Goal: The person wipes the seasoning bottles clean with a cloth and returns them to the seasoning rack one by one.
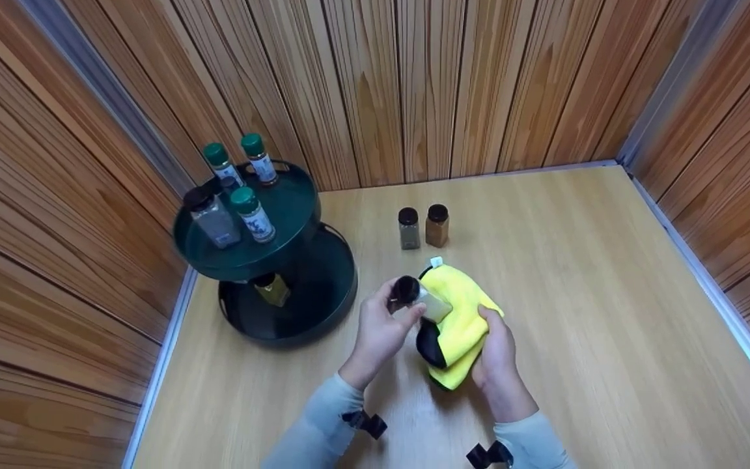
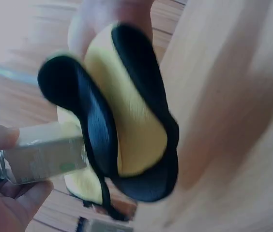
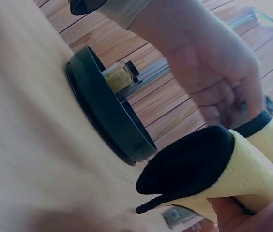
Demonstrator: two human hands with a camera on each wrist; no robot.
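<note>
Closest to my head camera, the pale left sleeve (image 1: 323, 417) leads up to the left hand (image 1: 375, 329), thumb and fingers pinching a small jar (image 1: 435, 306) by its dark-capped end. The jar tilts between the two hands, its base against the yellow cloth (image 1: 463, 293) that the right hand (image 1: 497, 358) grips between thumb and fingers. I judge this to be a wiping step; the next move calls for turning the jar within the cloth while keeping the pinch near the cap. Ahead of both hands, two dark-capped jars (image 1: 437, 229) stand upright on the table (image 1: 609, 293). Left of the left hand is the two-tier stand (image 1: 293, 208), with green-capped jars (image 1: 260, 223) on top and a yellowish jar (image 1: 273, 291) below. My left-wrist feed shows faint print and a green mark on the held jar, but I can't read it; the green-capped jars' labels are too small too.
</note>
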